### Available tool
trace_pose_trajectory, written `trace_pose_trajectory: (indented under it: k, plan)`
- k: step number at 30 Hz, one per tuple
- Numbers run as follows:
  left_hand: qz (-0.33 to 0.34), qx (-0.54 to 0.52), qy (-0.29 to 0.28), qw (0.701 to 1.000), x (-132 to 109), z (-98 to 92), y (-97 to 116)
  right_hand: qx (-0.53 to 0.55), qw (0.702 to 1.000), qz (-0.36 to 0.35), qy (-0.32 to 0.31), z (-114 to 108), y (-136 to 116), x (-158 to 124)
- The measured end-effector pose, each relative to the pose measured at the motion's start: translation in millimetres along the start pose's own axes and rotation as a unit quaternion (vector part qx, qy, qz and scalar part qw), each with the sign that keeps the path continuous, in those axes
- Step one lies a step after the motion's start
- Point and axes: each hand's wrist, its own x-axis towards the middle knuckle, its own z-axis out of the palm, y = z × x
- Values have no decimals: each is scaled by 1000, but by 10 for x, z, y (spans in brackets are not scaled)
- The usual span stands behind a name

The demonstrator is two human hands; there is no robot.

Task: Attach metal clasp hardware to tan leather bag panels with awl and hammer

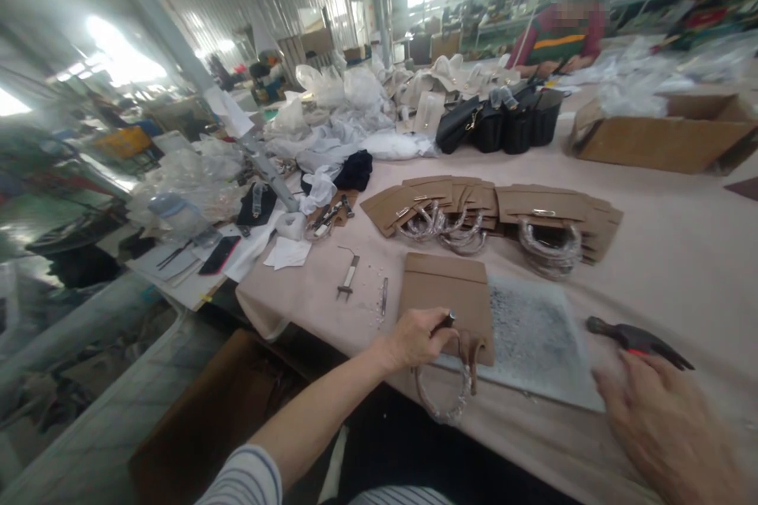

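Observation:
My left hand (418, 338) is closed around a short metal punch (448, 319), held over the lower part of a tan bag panel (445, 284). A ring-shaped handle wrapped in clear plastic (443, 409) hangs from that panel past the table edge. Under the panel's right side lies a worn, pale work board (536, 339) with dark marks. My right hand (666, 418), blurred by motion, is over the handle of a black claw hammer (636, 338) with a bit of red showing. Whether its fingers grip the handle is unclear.
Behind the panel lie stacked tan bag pieces (560, 209) with wrapped handles. A metal caliper-like tool (349, 278) and a thin rod (384, 297) lie left. Farther back are black bags (515, 122), a cardboard box (663, 142), plastic wrapping (349, 91) and another person (560, 39).

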Motion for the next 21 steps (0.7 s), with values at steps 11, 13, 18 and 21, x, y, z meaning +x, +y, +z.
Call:
trace_pose_trajectory:
  k: [11, 13, 18, 21]
  plan:
    - [-196, -397, 240, 864, 202, -151, 49, 9, 986, -127, -107, 559, -1531, -171]
    - [-186, -426, 275, 842, 292, -344, 14, 14, 985, -131, -108, 556, -1490, -163]
    - [-270, -205, 232, 912, 214, -764, -278, 9, 986, -129, -106, 532, -1469, -119]
    - [-347, 23, 190, 918, 10, -883, -499, -4, 984, -141, -109, 526, -1475, -113]
